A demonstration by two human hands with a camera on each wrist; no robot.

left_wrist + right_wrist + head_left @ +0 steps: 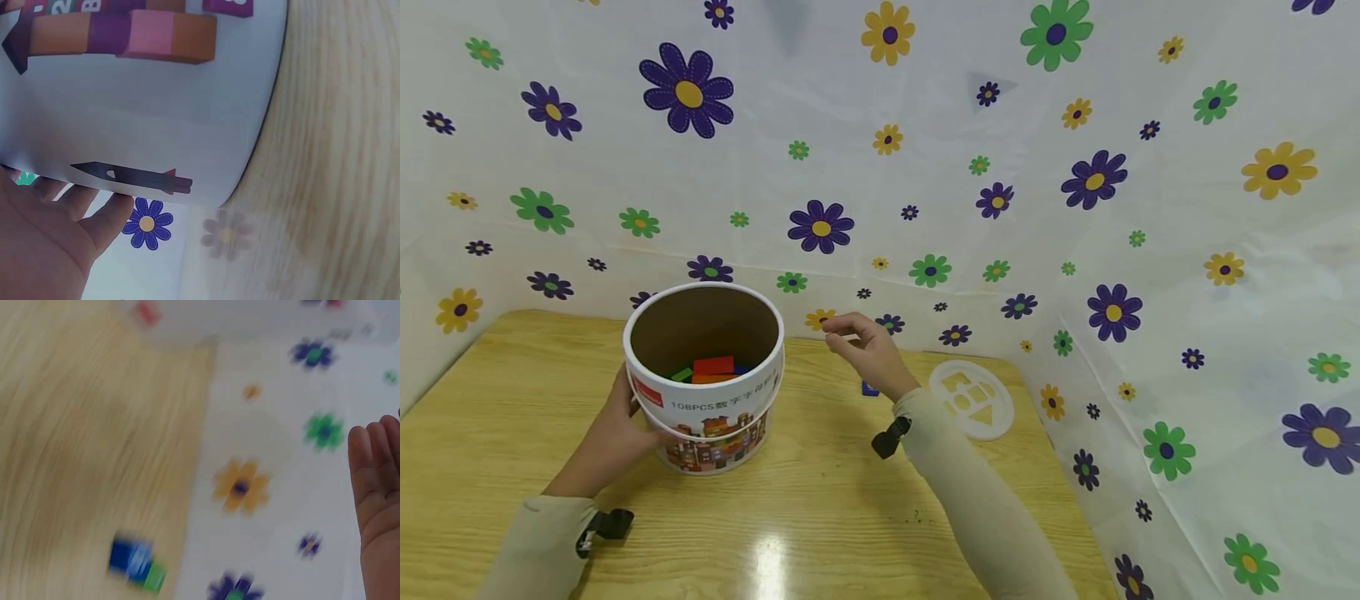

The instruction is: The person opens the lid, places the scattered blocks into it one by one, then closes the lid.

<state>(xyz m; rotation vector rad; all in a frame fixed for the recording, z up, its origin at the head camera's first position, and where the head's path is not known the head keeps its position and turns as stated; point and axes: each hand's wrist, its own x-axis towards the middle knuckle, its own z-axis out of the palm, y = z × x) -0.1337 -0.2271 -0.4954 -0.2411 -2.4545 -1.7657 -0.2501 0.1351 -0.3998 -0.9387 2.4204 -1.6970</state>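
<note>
A white bucket with printed block pictures stands upright on the table, its top uncovered. Inside lie several colored blocks, among them a red block and a green block. My left hand holds the bucket's left side, thumb toward the front and fingers along the wall. In the left wrist view, the fingertips rest against the printed side. To the right of the bucket, my right hand is raised with nothing in it, its fingers loosely extended. Below it on the table sits a blue block beside a small green block.
A round white stencil plate with shape cutouts lies at the right rear of the wooden table. A white flower-print sheet hangs behind the table and down its right side. The bucket's thin handle hangs across its front.
</note>
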